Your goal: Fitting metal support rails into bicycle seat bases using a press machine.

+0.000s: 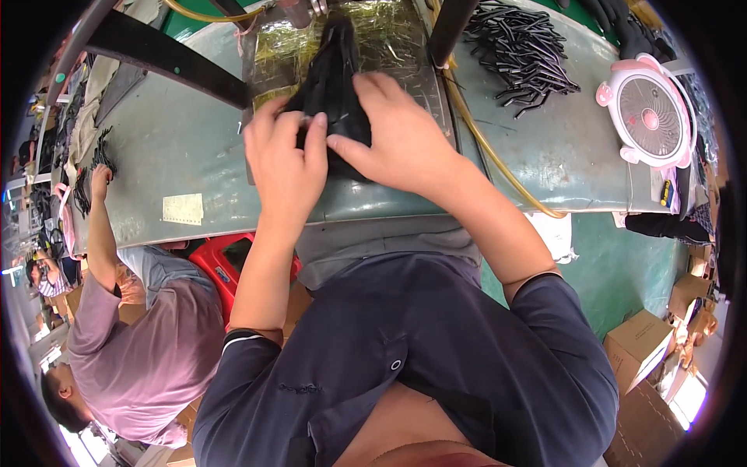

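Note:
On the bench ahead of me lies a black, glossy, tapered piece, narrow at its far end and wider towards me; its exact kind is unclear. My left hand grips its left side with bent fingers. From the right, my right hand holds it, thumb across the near part and fingers along its right edge. Both thumbs are close together over the piece, and the hands hide much of it. Beneath is a flat plate covered with yellowish, wrinkled clear tape.
Dark metal posts rise beside the plate. A yellow hose crosses the grey-green bench. Black bent rods are piled at right, near a pink fan. A co-worker sits at left, near a red stool.

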Demonstrator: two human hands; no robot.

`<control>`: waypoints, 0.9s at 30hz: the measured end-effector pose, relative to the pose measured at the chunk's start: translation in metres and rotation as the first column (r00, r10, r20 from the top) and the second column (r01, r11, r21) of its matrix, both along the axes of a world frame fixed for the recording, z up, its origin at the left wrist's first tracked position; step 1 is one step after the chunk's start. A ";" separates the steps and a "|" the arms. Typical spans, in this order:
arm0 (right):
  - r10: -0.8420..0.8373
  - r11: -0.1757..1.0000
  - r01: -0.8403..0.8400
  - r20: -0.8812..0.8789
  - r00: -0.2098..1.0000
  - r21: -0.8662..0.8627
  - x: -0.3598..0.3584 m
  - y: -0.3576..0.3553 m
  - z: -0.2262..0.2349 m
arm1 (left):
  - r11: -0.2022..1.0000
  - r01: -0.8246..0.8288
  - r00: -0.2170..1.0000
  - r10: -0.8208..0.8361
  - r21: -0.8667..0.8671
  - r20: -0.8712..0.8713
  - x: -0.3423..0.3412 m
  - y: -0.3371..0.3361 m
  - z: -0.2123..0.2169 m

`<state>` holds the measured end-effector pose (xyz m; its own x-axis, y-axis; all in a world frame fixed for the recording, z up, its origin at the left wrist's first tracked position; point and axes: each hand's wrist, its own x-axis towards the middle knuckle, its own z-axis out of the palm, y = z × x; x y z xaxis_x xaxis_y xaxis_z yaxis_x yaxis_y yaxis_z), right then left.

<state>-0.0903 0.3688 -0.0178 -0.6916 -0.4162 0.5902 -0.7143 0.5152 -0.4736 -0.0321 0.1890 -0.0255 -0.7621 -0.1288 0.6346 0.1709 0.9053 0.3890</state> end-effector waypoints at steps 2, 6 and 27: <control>-0.050 0.998 0.046 0.075 0.996 0.051 -0.014 -0.005 -0.013 | 0.998 0.053 0.998 -0.054 0.037 0.021 -0.010 0.002 -0.003; -0.164 0.981 0.153 -0.085 0.983 -0.117 -0.037 -0.015 -0.025 | 0.992 0.114 0.993 -0.112 0.061 -0.031 -0.042 -0.003 -0.015; -0.120 0.946 0.128 0.046 0.992 -0.299 -0.075 -0.045 -0.042 | 0.995 0.081 0.974 -0.092 -0.059 -0.208 -0.090 -0.056 -0.060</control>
